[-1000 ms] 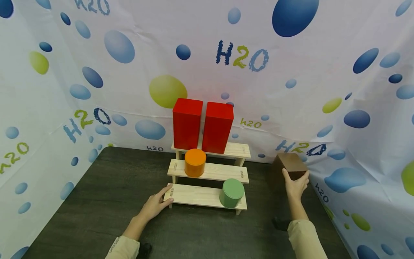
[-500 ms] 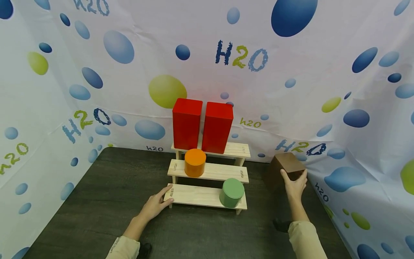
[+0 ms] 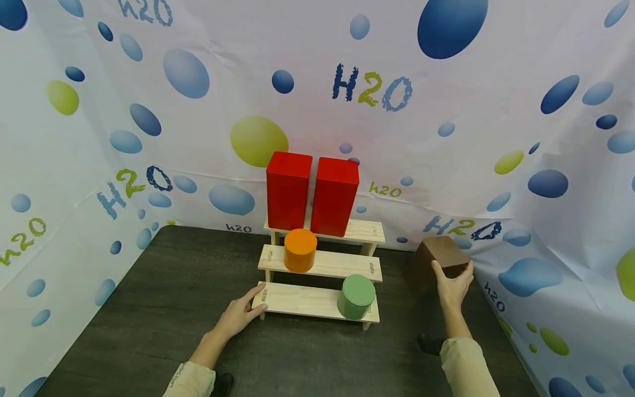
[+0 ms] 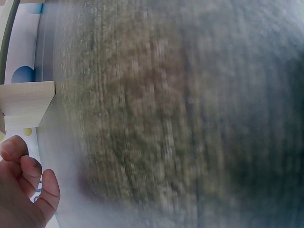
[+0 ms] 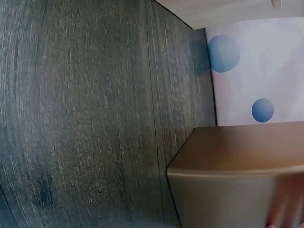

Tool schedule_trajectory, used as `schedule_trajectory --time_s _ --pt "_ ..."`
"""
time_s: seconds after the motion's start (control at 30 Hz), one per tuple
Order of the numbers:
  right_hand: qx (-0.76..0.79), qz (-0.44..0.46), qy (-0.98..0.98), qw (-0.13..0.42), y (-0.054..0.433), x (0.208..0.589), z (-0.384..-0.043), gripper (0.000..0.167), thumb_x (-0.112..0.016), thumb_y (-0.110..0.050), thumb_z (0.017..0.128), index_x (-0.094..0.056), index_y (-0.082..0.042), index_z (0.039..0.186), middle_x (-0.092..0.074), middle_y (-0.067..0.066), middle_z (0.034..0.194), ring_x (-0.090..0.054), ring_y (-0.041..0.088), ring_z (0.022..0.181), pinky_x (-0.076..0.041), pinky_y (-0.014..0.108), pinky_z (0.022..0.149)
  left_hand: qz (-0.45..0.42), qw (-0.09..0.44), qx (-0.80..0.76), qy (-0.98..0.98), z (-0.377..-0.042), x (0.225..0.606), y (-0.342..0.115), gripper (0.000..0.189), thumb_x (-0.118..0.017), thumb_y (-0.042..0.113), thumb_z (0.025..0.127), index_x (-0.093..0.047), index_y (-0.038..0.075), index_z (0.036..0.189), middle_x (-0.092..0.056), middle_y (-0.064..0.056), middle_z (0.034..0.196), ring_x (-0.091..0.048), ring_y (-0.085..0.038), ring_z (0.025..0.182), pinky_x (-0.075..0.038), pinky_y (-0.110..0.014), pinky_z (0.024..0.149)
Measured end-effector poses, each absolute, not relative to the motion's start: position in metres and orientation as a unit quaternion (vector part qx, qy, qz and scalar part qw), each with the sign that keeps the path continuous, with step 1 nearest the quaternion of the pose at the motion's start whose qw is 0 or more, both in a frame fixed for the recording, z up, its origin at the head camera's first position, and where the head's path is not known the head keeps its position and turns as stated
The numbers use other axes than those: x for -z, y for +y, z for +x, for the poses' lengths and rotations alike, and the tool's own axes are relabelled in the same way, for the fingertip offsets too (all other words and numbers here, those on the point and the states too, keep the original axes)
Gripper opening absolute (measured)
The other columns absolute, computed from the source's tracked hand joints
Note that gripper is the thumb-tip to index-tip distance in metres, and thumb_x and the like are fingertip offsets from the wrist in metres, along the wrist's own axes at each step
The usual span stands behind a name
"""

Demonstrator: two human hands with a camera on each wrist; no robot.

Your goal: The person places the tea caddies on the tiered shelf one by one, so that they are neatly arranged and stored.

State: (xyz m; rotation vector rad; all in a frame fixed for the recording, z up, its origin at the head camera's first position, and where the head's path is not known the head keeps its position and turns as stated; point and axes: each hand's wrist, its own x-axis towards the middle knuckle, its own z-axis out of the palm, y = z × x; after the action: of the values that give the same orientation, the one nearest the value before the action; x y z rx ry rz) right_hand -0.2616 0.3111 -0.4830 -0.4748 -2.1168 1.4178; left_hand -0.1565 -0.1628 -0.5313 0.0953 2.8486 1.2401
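A three-step pale wooden stand (image 3: 297,299) sits mid-table. My left hand (image 3: 235,317) grips the left end of its lowest step, thumb at the front edge and index finger at the back. In the left wrist view, the bent fingers (image 4: 31,166) show beside the stand's end. To the right, my right hand (image 3: 453,284) holds a tall brown box (image 3: 441,251) by its near upper part, thumb on one side and fingers on the other. The box (image 5: 228,152) stands on the dark table in the right wrist view, where only a sliver of hand shows.
Two red boxes (image 3: 288,190) stand on the top step. An orange cylinder (image 3: 300,251) is on the middle step and a green cylinder (image 3: 356,298) at the lowest step's right end. A printed white curtain (image 3: 317,110) hangs behind and at both sides of the dark table (image 3: 198,259).
The brown box and my right hand have shifted slightly left over the last second. My left hand and the wooden stand have stayed in place.
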Motion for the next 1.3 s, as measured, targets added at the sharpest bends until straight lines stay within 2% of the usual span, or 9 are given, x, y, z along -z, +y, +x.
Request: schedule_trajectory --time_s 0.13,0.53,0.67,0.8,0.93,1.03,1.17,1.3 --pt "-0.528 -0.171 -0.781 0.286 0.311 0.484 -0.260 0.089 -0.074 -0.028 0.075 -0.020 -0.006 0.143 -0.029 0.023 0.132 -0.031 0.037 0.122 -0.023 0.047 0.103 0.030 0.016 -0.394 0.919 -0.156 0.529 -0.162 0.060 -0.063 0.032 0.086 -0.041 0.015 0.139 -0.035 0.005 0.050 -0.024 -0.006 0.042 -0.024 -0.021 0.043" --pt "-0.538 -0.169 -0.770 0.298 0.308 0.479 -0.256 0.086 -0.073 -0.025 0.075 -0.024 -0.005 0.142 -0.032 0.020 0.135 -0.032 0.034 0.123 -0.023 0.043 0.104 0.031 0.022 -0.387 0.921 -0.157 0.527 -0.164 0.060 -0.063 0.032 0.086 -0.041 0.016 0.139 -0.034 0.005 0.050 -0.025 -0.006 0.042 -0.024 -0.020 0.043" --pt "-0.546 -0.164 -0.766 0.295 0.305 0.471 -0.254 0.082 -0.073 -0.022 0.076 -0.027 -0.004 0.141 -0.036 0.017 0.132 -0.036 0.029 0.119 -0.031 0.044 0.099 0.031 0.022 -0.386 0.922 -0.157 0.527 -0.165 0.060 -0.063 0.032 0.086 -0.041 0.016 0.139 -0.035 0.005 0.051 -0.025 -0.006 0.043 -0.024 -0.021 0.043" --pt "-0.556 -0.156 -0.763 0.289 0.302 0.462 -0.251 0.078 -0.072 -0.020 0.078 -0.028 -0.007 0.142 -0.039 0.009 0.127 -0.039 0.020 0.111 -0.041 0.035 0.090 0.029 0.023 -0.386 0.922 -0.157 0.528 -0.165 0.060 -0.063 0.032 0.086 -0.041 0.016 0.139 -0.036 0.004 0.052 -0.026 -0.007 0.044 -0.025 -0.021 0.044" --pt "-0.565 -0.135 -0.757 0.299 0.301 0.453 -0.250 0.073 -0.071 -0.016 0.078 -0.033 -0.009 0.140 -0.043 -0.001 0.117 -0.040 0.009 0.102 -0.039 0.023 0.082 0.027 0.021 -0.386 0.922 -0.157 0.529 -0.165 0.060 -0.063 0.033 0.086 -0.041 0.016 0.139 -0.036 0.004 0.052 -0.026 -0.007 0.044 -0.025 -0.021 0.044" --pt "-0.566 -0.123 -0.758 0.300 0.302 0.446 -0.250 0.072 -0.071 -0.015 0.078 -0.035 -0.009 0.139 -0.043 -0.006 0.112 -0.040 0.004 0.099 -0.037 0.021 0.079 0.026 0.021 -0.386 0.922 -0.157 0.529 -0.165 0.060 -0.063 0.033 0.086 -0.041 0.016 0.139 -0.036 0.004 0.052 -0.026 -0.007 0.043 -0.025 -0.021 0.043" --pt "-0.567 -0.110 -0.763 0.289 0.303 0.435 -0.251 0.074 -0.070 -0.016 0.079 -0.032 -0.011 0.142 -0.044 -0.003 0.119 -0.040 0.003 0.101 -0.040 0.029 0.086 0.027 0.020 -0.384 0.923 -0.158 0.531 -0.165 0.060 -0.062 0.035 0.086 -0.041 0.017 0.139 -0.036 0.004 0.052 -0.026 -0.007 0.043 -0.025 -0.022 0.044" --pt "-0.582 -0.095 -0.757 0.282 0.302 0.424 -0.250 0.074 -0.069 -0.015 0.081 -0.029 -0.013 0.143 -0.042 0.006 0.128 -0.041 0.009 0.108 -0.038 0.038 0.094 0.030 0.019 -0.384 0.923 -0.158 0.531 -0.164 0.060 -0.061 0.036 0.086 -0.041 0.018 0.139 -0.036 0.004 0.053 -0.026 -0.007 0.044 -0.025 -0.021 0.044"
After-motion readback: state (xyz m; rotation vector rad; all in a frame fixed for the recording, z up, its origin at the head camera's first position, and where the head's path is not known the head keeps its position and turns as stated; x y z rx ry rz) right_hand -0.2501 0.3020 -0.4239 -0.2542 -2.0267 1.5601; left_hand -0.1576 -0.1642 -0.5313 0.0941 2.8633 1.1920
